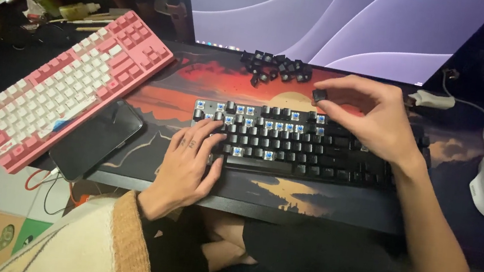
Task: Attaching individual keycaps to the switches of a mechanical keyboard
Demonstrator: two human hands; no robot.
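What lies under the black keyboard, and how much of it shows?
The black keyboard rests on a desk mat printed with a red-orange sunset landscape. The mat shows around the keyboard's edges; the part beneath the keyboard and the left hand is covered.

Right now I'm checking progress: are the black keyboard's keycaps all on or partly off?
Partly off. The black keyboard shows bare blue switches along its upper left rows, loose keycaps lie behind it, and the right hand pinches one.
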